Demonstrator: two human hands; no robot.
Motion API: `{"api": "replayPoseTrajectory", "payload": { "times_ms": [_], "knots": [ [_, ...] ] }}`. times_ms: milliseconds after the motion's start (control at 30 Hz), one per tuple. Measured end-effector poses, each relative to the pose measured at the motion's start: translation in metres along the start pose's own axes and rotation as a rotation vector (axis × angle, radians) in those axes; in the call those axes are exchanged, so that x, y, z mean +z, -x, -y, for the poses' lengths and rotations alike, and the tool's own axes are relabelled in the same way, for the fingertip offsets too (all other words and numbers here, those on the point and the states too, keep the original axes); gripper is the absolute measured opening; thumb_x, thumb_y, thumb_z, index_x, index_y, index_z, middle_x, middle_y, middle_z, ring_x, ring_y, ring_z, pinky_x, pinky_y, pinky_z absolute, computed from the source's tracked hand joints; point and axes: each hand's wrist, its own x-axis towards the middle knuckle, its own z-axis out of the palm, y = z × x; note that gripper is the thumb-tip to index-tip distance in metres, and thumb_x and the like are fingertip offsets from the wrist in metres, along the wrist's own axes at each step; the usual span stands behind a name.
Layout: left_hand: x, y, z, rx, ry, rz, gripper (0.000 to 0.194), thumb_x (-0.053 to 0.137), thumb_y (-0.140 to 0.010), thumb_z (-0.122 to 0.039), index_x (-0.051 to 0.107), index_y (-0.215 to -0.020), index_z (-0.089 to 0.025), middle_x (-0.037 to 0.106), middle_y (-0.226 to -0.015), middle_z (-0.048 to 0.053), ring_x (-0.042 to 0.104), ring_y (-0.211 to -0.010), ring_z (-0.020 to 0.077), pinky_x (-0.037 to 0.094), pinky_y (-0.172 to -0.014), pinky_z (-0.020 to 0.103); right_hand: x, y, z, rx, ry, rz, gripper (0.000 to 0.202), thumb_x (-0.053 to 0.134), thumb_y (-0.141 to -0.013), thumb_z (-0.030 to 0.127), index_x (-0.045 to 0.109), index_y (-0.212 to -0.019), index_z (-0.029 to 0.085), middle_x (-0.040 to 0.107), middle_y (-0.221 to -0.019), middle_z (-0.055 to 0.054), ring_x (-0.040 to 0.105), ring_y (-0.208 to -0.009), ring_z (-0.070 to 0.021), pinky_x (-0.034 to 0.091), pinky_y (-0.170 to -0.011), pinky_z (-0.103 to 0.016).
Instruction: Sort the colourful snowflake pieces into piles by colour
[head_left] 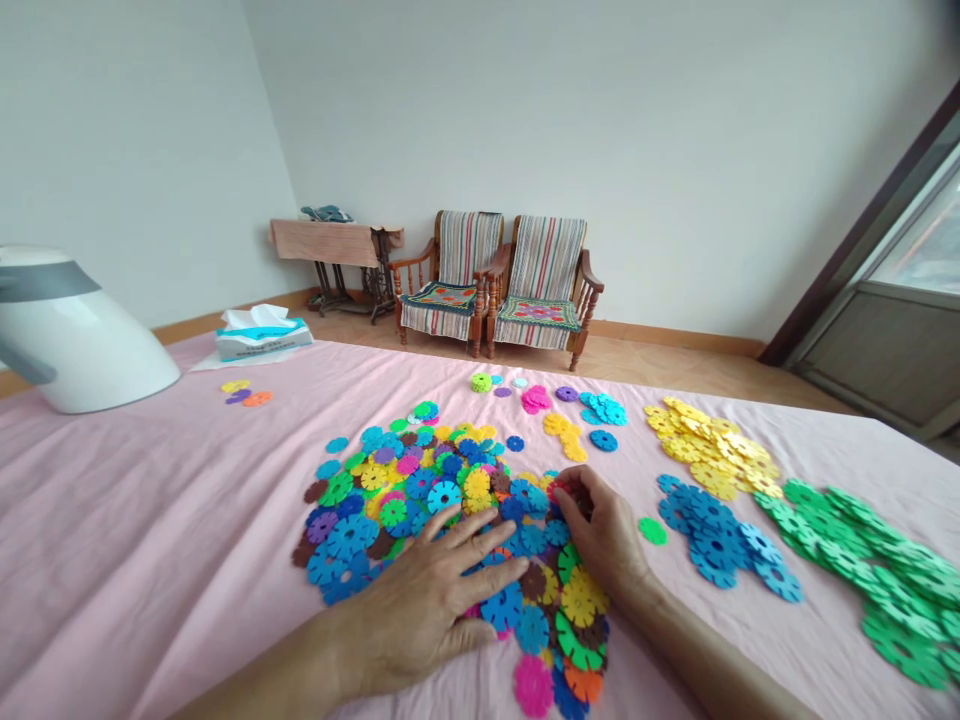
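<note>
- White jug: by the left edge of the cloth-covered bench, well apart from the discs, presumably to leave room.
- Loose discs, yellow, purple and orange: near the jug.
- Tissue box: at the far edge, left part, probably out of the way.
- Mixed pile of slotted discs: mid-bench, running toward the near edge; colours overlap.
- Left hand: palm down on the pile, fingers spread, no grip visible; perhaps steadying or spreading discs.
- Pink cluster: toward the far edge.
- Right hand: at the pile's right side, fingers bent, thumb near forefinger, seemingly for picking; cannot tell whether a disc is gripped.
- Green disc: alone, just beside the right hand.
- Blue heap, yellow heap, green heap: toward the right edge, apparently grouped by colour.
</note>
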Motion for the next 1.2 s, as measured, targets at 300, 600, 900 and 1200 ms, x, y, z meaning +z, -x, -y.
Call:
{"api": "replayPoseTrajectory", "payload": {
  "times_ms": [300,600,900,1200],
  "knots": [
    [0.001,-0.014,0.027,-0.204,-0.036,0.021,0.054,0.038,-0.096,-0.047,0.019,-0.146,-0.039,0.012,-0.157,0.003,0.01,-0.144,0.0293,0.011,-0.11,0.063,-0.001,-0.001,0.0,-0.005,0.024,0.002,0.015,0.048,-0.085,0.033,0.056,-0.085,0.019,0.062,-0.07,-0.001,0.055,-0.062,-0.016,0.041,-0.058,-0.027],
    [0.008,-0.014,0.063,-0.238,-0.115,-0.161,0.054,0.033,-0.097,-0.016,0.022,-0.147,-0.031,0.027,-0.154,0.003,0.021,-0.142,0.0209,0.022,-0.114,0.048,-0.001,-0.002,-0.001,-0.013,0.029,0.003,0.016,0.049,-0.084,0.034,0.057,-0.084,0.02,0.063,-0.069,-0.001,0.055,-0.059,-0.0154,0.041,-0.056,-0.027],
    [-0.002,0.015,0.038,-0.277,-0.14,-0.312,0.037,0.048,-0.09,-0.017,0.057,-0.125,-0.025,0.053,-0.136,0.006,0.044,-0.128,0.0243,0.035,-0.108,0.049,0.0,-0.002,-0.003,-0.009,0.022,0.002,0.017,0.049,-0.084,0.035,0.057,-0.085,0.019,0.063,-0.07,-0.002,0.055,-0.06,-0.0157,0.041,-0.057,-0.027],
    [-0.003,0.007,-0.001,-0.252,0.078,-0.313,0.025,0.055,-0.086,-0.014,0.067,-0.104,-0.025,0.066,-0.103,0.005,0.059,-0.099,0.021,0.047,-0.09,0.038,-0.001,-0.001,-0.001,-0.011,-0.027,0.021,0.024,0.046,-0.087,0.038,0.059,-0.094,0.019,0.067,-0.075,-0.003,0.059,-0.064,-0.0177,0.045,-0.06,-0.029]
  ]
}}
